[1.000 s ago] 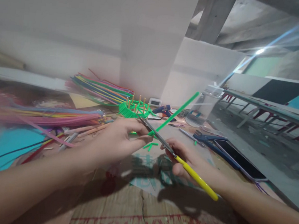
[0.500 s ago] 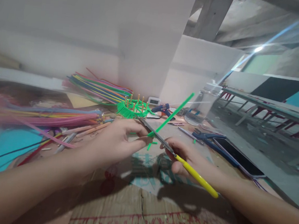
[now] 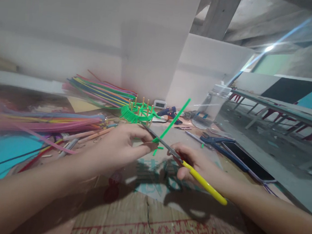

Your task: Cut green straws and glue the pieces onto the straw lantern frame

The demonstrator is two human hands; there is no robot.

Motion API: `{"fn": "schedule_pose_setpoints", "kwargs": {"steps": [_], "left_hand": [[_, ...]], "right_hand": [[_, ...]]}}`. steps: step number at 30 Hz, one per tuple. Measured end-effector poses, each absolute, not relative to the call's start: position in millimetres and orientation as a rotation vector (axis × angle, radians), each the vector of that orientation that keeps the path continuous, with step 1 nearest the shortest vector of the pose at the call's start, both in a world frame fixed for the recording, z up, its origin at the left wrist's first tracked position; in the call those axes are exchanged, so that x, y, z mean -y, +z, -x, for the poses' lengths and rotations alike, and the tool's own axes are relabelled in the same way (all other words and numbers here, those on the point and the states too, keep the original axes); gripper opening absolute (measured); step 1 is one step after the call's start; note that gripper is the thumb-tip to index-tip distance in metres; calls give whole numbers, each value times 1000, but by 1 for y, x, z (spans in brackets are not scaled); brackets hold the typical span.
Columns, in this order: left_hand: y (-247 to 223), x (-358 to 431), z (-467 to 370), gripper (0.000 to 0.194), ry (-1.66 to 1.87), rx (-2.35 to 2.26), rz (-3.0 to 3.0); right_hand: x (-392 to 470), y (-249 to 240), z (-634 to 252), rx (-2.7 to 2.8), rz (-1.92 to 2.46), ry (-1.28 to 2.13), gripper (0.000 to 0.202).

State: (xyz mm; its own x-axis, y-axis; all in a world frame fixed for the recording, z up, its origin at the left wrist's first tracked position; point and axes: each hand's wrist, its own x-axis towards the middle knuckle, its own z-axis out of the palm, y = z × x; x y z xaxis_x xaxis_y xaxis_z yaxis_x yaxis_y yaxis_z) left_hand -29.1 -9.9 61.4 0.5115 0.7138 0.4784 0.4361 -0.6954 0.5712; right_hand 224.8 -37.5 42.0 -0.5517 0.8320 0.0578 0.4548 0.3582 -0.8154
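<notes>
My left fingers (image 3: 146, 135) pinch one green pipe cleaner (image 3: 175, 118) near its lower end, its length slanting away up and rightward; the left hand is nearer. My right hand (image 3: 199, 162) grips one pair of yellow-handled scissors (image 3: 205, 183), blades crossing beside that pinch. Two green offcuts (image 3: 155, 152) lie just below my left fingertips.
</notes>
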Motion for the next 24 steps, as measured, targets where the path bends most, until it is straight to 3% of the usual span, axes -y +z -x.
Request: {"fn": "schedule_pose_setpoints", "kwargs": {"steps": [11,15,20,24], "left_hand": [[70,15,26,16,892,-952,-2292],[70,19,25,24,760,-996,-2310],[62,19,20,23,908,-979,-2174],[43,6,14,30,955,-1075,-2002]], "right_hand": [[37,29,-222,2076,1117,994,53],[22,35,-232,2200,1226,777,48],[-2,38,-249,2437,1412,560,51],[3,37,-244,2618,1300,502,58]]}}
